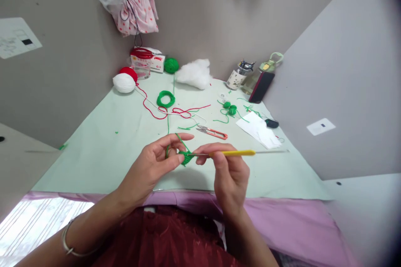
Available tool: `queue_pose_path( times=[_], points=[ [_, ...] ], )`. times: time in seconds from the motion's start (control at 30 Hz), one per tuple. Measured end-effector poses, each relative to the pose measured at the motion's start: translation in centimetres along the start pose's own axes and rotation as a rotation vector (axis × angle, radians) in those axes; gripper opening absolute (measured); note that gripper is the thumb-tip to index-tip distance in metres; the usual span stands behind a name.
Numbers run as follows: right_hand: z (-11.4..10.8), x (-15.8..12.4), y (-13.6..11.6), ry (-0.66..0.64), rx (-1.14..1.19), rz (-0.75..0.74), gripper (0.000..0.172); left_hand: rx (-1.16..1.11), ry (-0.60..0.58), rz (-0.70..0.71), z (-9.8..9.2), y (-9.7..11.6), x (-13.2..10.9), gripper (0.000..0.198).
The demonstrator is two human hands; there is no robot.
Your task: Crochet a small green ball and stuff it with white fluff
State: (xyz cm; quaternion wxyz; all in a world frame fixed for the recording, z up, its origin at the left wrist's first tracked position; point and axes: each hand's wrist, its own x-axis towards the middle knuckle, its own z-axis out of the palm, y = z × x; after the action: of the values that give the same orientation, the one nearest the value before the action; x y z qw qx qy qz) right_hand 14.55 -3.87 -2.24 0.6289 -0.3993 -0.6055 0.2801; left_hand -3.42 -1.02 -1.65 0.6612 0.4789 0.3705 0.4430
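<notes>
Between thumb and fingers, my left hand (pixel 156 156) pinches a small green crochet piece (pixel 186 158). Green yarn (pixel 182 142) runs over its raised index finger and down to the piece. My right hand (pixel 230 171) grips a crochet hook (pixel 239 153) by its yellow handle, like a pen. The hook's metal tip reaches the top edge of the crochet piece; whether it sits inside a stitch I cannot tell. A second metal end sticks out to the right of the handle. Beyond my hands lie thread snips (pixel 216 133) with orange handles.
A loose green yarn coil (pixel 166 99), a green ball (pixel 171 65), a white ball (pixel 124 83) and white stuffing (pixel 194 74) lie toward the back. On the right are small green pieces (pixel 231 109), white paper (pixel 258 129), a phone (pixel 262 87) and a pen cup (pixel 235 79).
</notes>
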Motion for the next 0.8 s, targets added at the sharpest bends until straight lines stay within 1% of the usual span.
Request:
queue_pose_path(
  times=[0.1, 0.17, 0.23, 0.3, 0.37, 0.43, 0.47, 0.53, 0.57, 0.63, 0.7, 0.77, 0.8],
  points=[
    [0.0, -0.6, 0.1, -0.05, -0.265, -0.248, 0.024, 0.068, 0.041, 0.03, 0.2, -0.2, -0.2, 0.033],
    [0.1, -1.0, 0.5, -0.066, -0.391, -0.388, 0.026, 0.087, 0.066, 0.033, 0.4, -0.3, -0.4, 0.039],
    [0.3, -1.3, 1.0, -0.063, -0.512, -0.486, 0.029, 0.035, 0.061, 0.007, 0.7, -0.3, -0.4, 0.047],
    [0.5, -1.4, 1.3, -0.052, -0.608, -0.538, 0.035, -0.091, 0.02, -0.047, 0.9, -0.2, -0.2, 0.052],
    [0.5, -1.3, 1.2, -0.027, -0.584, -0.525, 0.035, -0.24, -0.041, -0.147, 0.9, 0.0, 0.1, 0.054],
    [0.4, -0.9, 0.9, 0.035, -0.395, -0.409, 0.03, -0.349, -0.071, -0.237, 0.7, 0.2, 0.3, 0.052],
    [0.4, -0.6, 0.6, 0.072, -0.272, -0.336, 0.027, -0.374, -0.071, -0.259, 0.5, 0.4, 0.4, 0.051],
    [0.3, 0.0, 0.3, 0.102, -0.071, -0.195, 0.024, -0.356, -0.066, -0.23, 0.4, 0.5, 0.4, 0.048],
    [0.4, 0.3, 0.2, 0.09, -0.015, -0.147, 0.023, -0.32, -0.071, -0.194, 0.4, 0.5, 0.4, 0.047],
    [0.5, 0.5, 0.2, 0.034, 0.006, -0.101, 0.021, -0.231, -0.076, -0.124, 0.5, 0.3, 0.2, 0.044],
    [0.8, 0.4, 0.5, 0.005, -0.049, -0.107, 0.019, -0.169, -0.056, -0.064, 0.6, 0.0, 0.0, 0.042],
    [1.0, -0.1, 0.9, 0.002, -0.153, -0.172, 0.023, -0.156, -0.029, -0.027, 0.9, -0.3, -0.1, 0.044],
    [1.1, -0.4, 1.1, 0.007, -0.233, -0.237, 0.027, -0.172, -0.021, -0.02, 1.0, -0.4, -0.1, 0.047]
  ],
)
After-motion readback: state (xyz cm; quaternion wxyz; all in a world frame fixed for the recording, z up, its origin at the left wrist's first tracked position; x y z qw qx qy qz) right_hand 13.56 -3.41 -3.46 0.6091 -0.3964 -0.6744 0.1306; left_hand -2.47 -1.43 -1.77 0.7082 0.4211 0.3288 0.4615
